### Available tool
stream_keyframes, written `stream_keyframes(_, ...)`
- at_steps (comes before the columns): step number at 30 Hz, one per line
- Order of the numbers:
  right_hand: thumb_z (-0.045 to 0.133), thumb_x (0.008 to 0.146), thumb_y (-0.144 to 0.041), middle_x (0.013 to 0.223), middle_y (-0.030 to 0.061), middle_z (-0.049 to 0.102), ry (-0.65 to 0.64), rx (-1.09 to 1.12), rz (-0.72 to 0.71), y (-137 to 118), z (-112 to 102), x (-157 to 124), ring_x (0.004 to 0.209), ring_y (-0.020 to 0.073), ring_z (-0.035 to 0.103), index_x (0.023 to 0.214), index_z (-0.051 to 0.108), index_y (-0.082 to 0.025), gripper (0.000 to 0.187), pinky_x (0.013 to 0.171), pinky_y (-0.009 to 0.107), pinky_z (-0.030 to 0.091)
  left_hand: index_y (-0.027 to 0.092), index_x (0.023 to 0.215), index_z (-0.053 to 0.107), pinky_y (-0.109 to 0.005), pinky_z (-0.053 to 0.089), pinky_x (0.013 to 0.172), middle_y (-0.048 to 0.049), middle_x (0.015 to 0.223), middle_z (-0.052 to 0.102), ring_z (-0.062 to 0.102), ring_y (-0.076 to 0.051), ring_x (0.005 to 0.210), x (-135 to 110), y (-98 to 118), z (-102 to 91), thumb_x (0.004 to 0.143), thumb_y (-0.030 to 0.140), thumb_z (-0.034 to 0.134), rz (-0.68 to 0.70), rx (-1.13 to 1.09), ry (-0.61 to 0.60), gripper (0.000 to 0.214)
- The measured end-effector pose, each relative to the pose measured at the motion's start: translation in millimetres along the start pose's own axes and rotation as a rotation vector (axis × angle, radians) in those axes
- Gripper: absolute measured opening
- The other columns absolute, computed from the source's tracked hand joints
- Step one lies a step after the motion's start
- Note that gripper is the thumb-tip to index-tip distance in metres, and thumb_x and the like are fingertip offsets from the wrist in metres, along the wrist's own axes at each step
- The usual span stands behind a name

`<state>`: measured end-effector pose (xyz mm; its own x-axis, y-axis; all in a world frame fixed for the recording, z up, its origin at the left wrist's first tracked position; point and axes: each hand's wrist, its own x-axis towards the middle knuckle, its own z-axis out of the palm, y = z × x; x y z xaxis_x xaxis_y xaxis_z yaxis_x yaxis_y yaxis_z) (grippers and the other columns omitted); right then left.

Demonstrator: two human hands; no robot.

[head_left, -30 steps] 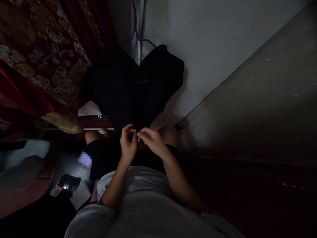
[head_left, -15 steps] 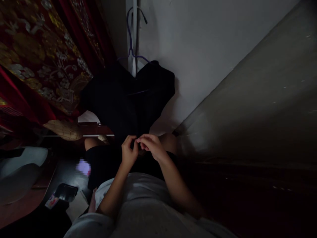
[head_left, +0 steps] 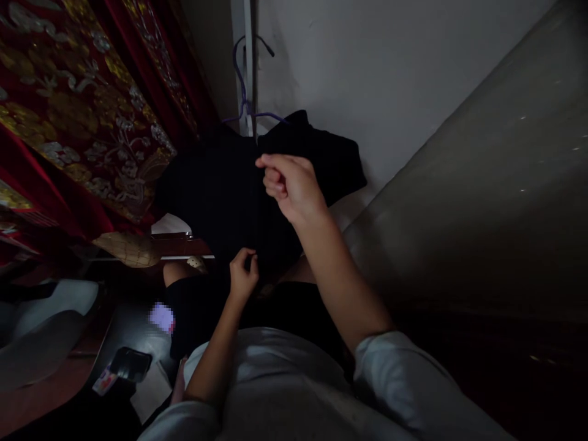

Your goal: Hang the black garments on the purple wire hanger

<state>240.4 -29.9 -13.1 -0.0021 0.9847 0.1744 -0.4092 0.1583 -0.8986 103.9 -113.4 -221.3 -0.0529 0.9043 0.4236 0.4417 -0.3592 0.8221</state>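
A black garment (head_left: 206,190) hangs from a purple hanger (head_left: 242,92) in front of me, its lower part reaching down to my lap. My left hand (head_left: 243,272) is low at the garment's lower edge, thumb and forefinger pinched on the dark cloth. Raised higher, in front of the garment's upper right part, is my right hand (head_left: 294,184). Its thumb and forefinger are pressed together and the other fingers curled. Whatever it may hold is too small and dark to make out.
Red cloth with gold and silver embroidery (head_left: 87,104) hangs at the left. A pale wall (head_left: 390,67) and a large grey slanted surface (head_left: 496,184) stand at the right. A dark box-like object (head_left: 131,364) and a pale sheet (head_left: 151,391) lie at the lower left.
My right hand has moved up and away from my left hand, which stays low and pinched. The garment's right side now spreads further to the right.
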Motion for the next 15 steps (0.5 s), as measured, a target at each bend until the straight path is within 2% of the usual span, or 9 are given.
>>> stream_keyframes(2,0.072,0.088,-0.039,0.057,-0.0067,0.041,0.002,-0.009,-0.039,-10,8,6,0.043,0.0021,0.032,0.079,0.061,-0.017,0.026,0.042,0.020,0.018,0.015,0.096,0.066,-0.027,0.050,0.083,-0.0070,0.092,0.070,0.067,-0.020,0.090,4,1,2.4,0.094,0.015,0.055,-0.008,-0.003,-0.045,0.011)
stream_keyframes(5,0.071,0.089,-0.043,0.057,-0.0069,0.042,0.007,-0.029,-0.067,-9,10,1,0.043,0.0025,0.033,0.081,0.060,-0.017,0.029,0.041,0.020,0.018,0.015,0.095,0.066,-0.026,0.050,0.080,-0.0059,0.089,0.070,0.067,-0.019,0.085,5,-1,4.4,0.092,0.011,0.056,-0.034,-0.022,-0.149,0.011)
stream_keyframes(7,0.072,0.088,-0.045,0.055,-0.0073,0.042,-0.006,-0.051,-0.075,-4,7,-3,0.043,0.0029,0.034,0.081,0.059,-0.018,0.031,0.041,0.020,0.018,0.015,0.093,0.067,-0.026,0.051,0.079,-0.0051,0.088,0.070,0.067,-0.019,0.083,8,1,0.9,0.091,0.011,0.059,-0.047,-0.015,-0.224,0.009)
stream_keyframes(9,0.072,0.088,-0.047,0.055,-0.0075,0.043,-0.027,-0.074,-0.091,1,1,-4,0.043,0.0033,0.035,0.082,0.058,-0.018,0.032,0.040,0.019,0.019,0.016,0.094,0.068,-0.027,0.052,0.082,-0.0056,0.091,0.072,0.068,-0.019,0.086,19,13,-8.9,0.092,0.013,0.062,-0.010,-0.013,-0.263,0.007)
stream_keyframes(11,0.070,0.089,-0.048,0.055,-0.0074,0.044,-0.034,-0.092,-0.113,3,-3,-4,0.043,0.0035,0.036,0.082,0.057,-0.019,0.032,0.040,0.018,0.020,0.017,0.099,0.070,-0.030,0.053,0.089,-0.0067,0.098,0.073,0.069,-0.020,0.094,40,36,-24.3,0.097,0.018,0.062,0.097,-0.038,-0.221,0.009)
stream_keyframes(15,0.065,0.092,-0.044,0.054,-0.0073,0.042,-0.045,-0.122,-0.151,1,-6,-2,0.043,0.0039,0.036,0.080,0.055,-0.019,0.029,0.041,0.017,0.023,0.019,0.119,0.067,-0.030,0.053,0.092,-0.0059,0.101,0.071,0.069,-0.018,0.096,105,98,-55.9,0.106,0.033,0.057,0.376,-0.061,0.025,0.023)
